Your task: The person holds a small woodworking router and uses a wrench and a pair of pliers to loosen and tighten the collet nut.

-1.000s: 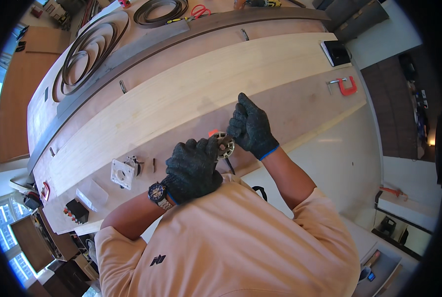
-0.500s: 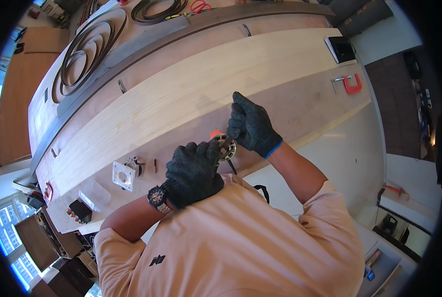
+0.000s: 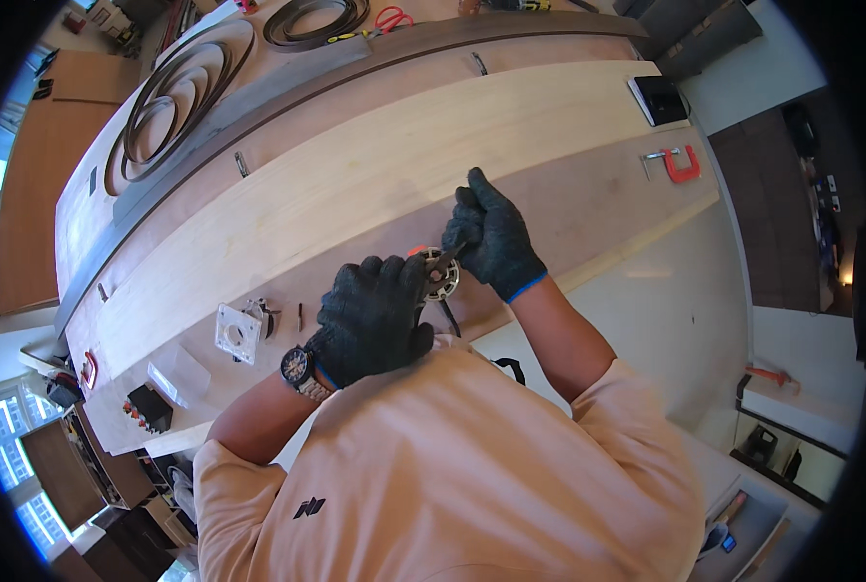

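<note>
My left hand (image 3: 370, 315), in a dark knit glove, is closed around the body of a round power tool, which looks like a trim router motor (image 3: 442, 281). The tool's slotted round end faces up, and a black cord (image 3: 449, 315) comes out beside it. My right hand (image 3: 496, 242), gloved too, is in a fist with the thumb up, gripping a flat dark wrench (image 3: 446, 259). The wrench's head lies over the middle of the tool's end; the exact fit is too small to tell. To the left lie a base with a clear square plate (image 3: 238, 334) and a small dark rod (image 3: 300, 316).
A long pale board (image 3: 355, 155) runs across the workbench. Left are a clear plastic piece (image 3: 181, 373) and a black case of bits (image 3: 150, 408). A red C-clamp (image 3: 683, 165) and a dark notebook (image 3: 660, 99) lie right. Edging coils (image 3: 176, 107) and red-handled scissors (image 3: 392, 17) are far.
My right fist has tilted and shifted slightly left, and more of the wrench shows between the hands. My left hand still holds the tool. The whole view has shifted a little.
</note>
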Demonstrator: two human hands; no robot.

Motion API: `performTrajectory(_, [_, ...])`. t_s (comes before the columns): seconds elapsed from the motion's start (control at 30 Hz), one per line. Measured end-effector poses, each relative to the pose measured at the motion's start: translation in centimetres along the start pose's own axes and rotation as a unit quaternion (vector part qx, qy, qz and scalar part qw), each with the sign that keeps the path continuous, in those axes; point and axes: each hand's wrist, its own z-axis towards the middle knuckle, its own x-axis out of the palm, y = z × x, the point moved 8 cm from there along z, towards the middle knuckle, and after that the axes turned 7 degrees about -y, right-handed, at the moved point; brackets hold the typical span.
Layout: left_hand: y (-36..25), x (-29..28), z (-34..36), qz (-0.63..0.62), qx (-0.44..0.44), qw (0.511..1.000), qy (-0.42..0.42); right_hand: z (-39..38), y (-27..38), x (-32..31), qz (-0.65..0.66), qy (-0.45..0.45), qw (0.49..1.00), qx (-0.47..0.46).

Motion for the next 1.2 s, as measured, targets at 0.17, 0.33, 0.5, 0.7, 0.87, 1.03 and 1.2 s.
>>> performTrajectory(0.17, [0.8, 1.1, 0.1, 0.001, -0.036, 0.998, 0.043, -0.3, 0.3, -0.5, 0.036, 0.042, 0.998, -0.024])
performTrajectory(0.33, [2.0, 1.5, -0.4, -0.115, -0.052, 0.991, 0.046, 0.0, 0.7, -1.8, 0.132, 0.079, 0.984, -0.089])
performTrajectory(0.5, [4.7, 1.6, 0.0, -0.265, -0.01, 0.963, 0.051, -0.3, 0.7, -2.4, 0.138, 0.068, 0.982, -0.113])
performTrajectory(0.7, [5.3, 2.5, -0.3, -0.272, -0.07, 0.95, 0.133, -1.4, 2.8, -2.9, 0.122, 0.022, 0.974, -0.189])
performTrajectory(0.87, [4.6, 2.1, -0.5, -0.252, 0.023, 0.966, 0.052, -2.8, 5.7, -5.9, 0.118, 0.006, 0.964, -0.238])
performTrajectory(1.03, [4.9, 3.0, -1.0, -0.289, -0.021, 0.955, 0.065, -7.2, 5.7, -5.6, -0.264, -0.058, 0.897, -0.349])
performTrajectory(1.2, [5.6, 4.6, -1.7, -0.377, -0.096, 0.917, 0.09, -8.0, 0.7, -4.8, -0.472, -0.021, 0.821, -0.32])
